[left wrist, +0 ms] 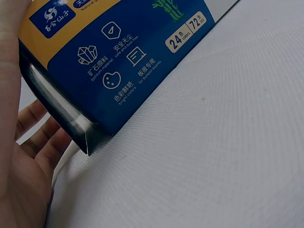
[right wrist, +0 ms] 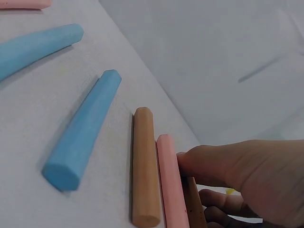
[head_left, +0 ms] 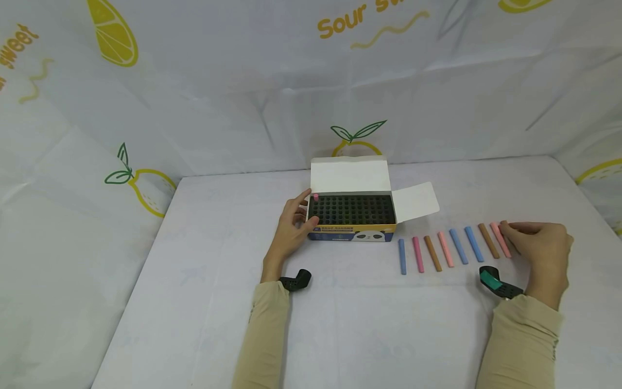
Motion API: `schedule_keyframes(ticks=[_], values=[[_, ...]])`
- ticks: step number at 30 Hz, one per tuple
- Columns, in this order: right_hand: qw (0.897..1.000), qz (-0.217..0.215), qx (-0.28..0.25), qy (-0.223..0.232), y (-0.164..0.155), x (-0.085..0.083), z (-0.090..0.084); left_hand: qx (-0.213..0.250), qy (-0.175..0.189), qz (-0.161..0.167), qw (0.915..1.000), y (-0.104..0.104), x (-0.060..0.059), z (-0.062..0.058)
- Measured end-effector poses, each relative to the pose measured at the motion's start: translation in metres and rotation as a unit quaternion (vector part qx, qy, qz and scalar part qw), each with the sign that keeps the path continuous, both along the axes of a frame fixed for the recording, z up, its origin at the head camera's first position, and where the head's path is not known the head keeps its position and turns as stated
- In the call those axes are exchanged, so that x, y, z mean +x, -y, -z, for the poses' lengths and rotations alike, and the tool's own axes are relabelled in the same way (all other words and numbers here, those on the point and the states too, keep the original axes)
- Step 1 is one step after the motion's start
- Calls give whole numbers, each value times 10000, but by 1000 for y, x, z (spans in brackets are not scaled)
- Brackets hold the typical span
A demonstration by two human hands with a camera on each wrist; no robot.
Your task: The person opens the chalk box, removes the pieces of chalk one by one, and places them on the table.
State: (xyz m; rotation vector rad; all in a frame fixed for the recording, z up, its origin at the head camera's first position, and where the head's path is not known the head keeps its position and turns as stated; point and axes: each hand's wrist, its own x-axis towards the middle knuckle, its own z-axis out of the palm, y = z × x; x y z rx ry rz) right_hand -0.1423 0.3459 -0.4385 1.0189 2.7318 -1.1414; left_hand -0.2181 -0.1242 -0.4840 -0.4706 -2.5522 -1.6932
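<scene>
**Hands at the chalk box and the chalk row**

Open blue-and-yellow cardboard chalk box (head_left: 352, 219) at mid-desk (head_left: 340, 324), held at its left end by the left hand (head_left: 293, 227), fingers curled round the corner. One pink chalk stub (head_left: 316, 197) upright in the box's far-left hole. Right of the box, a row of chalk sticks; at its far end, right hand (head_left: 541, 243) pinching a dark brown chalk stick (right wrist: 194, 204), mostly hidden under the fingers, beside a pink chalk stick (right wrist: 169, 183).

"24 colors, 72 pcs" on chalk box (left wrist: 118, 71)
</scene>
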Motion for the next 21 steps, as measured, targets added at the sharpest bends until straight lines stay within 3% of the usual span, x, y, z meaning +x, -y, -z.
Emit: schedule_keyframes(ticks=[11, 17, 21], values=[[10000, -23, -15, -13, 4, 5, -7, -20, 52, -25, 10000, -1, 0, 1], [9981, 433, 183, -407, 9, 1, -18, -6, 52, -33, 10000, -1, 1, 0], [9941, 739, -94, -789, 11, -2, -26, -23, 39, -38, 10000, -1, 1, 0]])
